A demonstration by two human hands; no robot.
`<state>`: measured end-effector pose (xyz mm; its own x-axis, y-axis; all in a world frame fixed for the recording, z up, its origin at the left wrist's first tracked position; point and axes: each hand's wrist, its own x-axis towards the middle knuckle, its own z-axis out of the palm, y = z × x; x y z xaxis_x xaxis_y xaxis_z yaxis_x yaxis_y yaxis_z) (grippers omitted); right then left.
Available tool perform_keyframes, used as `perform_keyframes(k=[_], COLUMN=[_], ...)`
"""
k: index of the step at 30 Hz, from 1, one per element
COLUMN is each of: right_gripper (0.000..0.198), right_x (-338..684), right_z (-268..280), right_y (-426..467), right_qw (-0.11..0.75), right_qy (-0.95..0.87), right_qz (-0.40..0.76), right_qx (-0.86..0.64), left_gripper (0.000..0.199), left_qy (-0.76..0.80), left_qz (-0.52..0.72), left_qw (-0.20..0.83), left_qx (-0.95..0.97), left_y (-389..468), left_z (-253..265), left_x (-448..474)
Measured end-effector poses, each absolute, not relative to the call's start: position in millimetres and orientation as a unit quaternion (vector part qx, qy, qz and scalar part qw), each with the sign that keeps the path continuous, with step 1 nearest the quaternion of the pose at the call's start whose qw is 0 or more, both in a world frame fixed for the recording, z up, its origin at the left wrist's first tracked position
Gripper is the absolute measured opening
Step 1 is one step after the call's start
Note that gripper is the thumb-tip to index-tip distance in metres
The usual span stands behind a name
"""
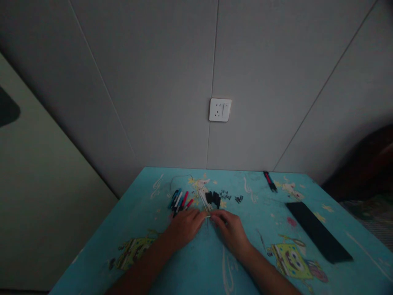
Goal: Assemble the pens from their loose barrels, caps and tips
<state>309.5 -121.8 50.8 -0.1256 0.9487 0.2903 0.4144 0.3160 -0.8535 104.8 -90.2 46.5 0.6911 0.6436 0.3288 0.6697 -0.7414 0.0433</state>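
My left hand (186,224) and my right hand (231,230) meet over the middle of the table, fingertips pinched. Between them runs a thin pale pen refill (208,216), held level by both. Just beyond lie several more white refills (202,196) in a loose bundle. Right of these sits a cluster of black pen caps (213,198). Close to my left fingers, blue, white and pink pen barrels (181,200) lie in a heap. Small dark pen parts (225,194) are scattered farther right. The image is dim, so fine details at the fingertips are unclear.
A blue cartoon-print tabletop (190,270) reaches to the grey wall, where a white socket (220,110) is fixed. Pens (270,181) lie together at the back right. A long black flat panel (319,232) rests on the right side.
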Motion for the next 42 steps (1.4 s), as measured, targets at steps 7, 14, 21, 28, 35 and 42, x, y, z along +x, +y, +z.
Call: perform_keyframes(k=[7, 14, 21, 28, 35, 42], right_gripper=[0.018, 0.010, 0.014, 0.015, 0.017, 0.018], right_x=[313, 311, 312, 318, 312, 313], right_z=[42, 49, 48, 56, 46, 52], right_y=[-116, -122, -122, -120, -125, -128], right_qw=[0.377, 0.362, 0.343, 0.303, 0.349, 0.360], right_qy=[-0.725, -0.764, -0.779, -0.812, -0.772, -0.761], right_qz=[0.245, 0.200, 0.182, 0.154, 0.227, 0.261], right_qx=[-0.522, -0.495, -0.493, -0.474, -0.480, -0.472], left_gripper=[0.016, 0.020, 0.025, 0.026, 0.024, 0.023], left_qy=[-0.363, -0.319, -0.280, -0.277, -0.303, -0.298], left_qz=[-0.169, -0.214, -0.285, -0.269, -0.212, -0.210], left_qw=[0.039, 0.046, 0.037, -0.013, -0.041, -0.052], left_qx=[-0.915, -0.922, -0.916, -0.922, -0.928, -0.930], left_y=[-87, -81, -78, -73, -81, -87], left_z=[34, 29, 29, 29, 42, 53], left_x=[104, 99, 93, 90, 91, 94])
